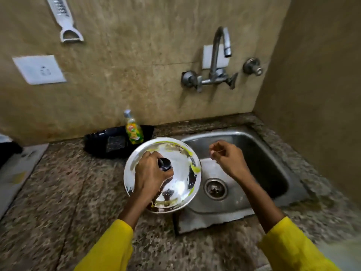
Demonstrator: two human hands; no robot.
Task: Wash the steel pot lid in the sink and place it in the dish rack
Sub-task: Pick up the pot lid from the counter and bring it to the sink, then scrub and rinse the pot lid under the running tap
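Note:
The round steel pot lid (179, 159) is held top side up above the left rim of the steel sink (273, 153). My left hand (151, 174) grips the lid's black knob (165, 164). My right hand (226, 160) hovers over the sink basin, fingers loosely curled, holding nothing I can make out. The tap (221, 44) on the wall above the sink runs no water. A black tray (101, 142), possibly the dish rack, sits on the counter behind the lid.
A yellow-green dish soap bottle (132, 129) stands in the black tray beside a dark scrubber (115, 143). The sink drain (215, 188) shows in the basin. A side wall (316, 75) closes in on the right. Granite counter (58, 192) spreads left; a grater (62, 16) hangs above.

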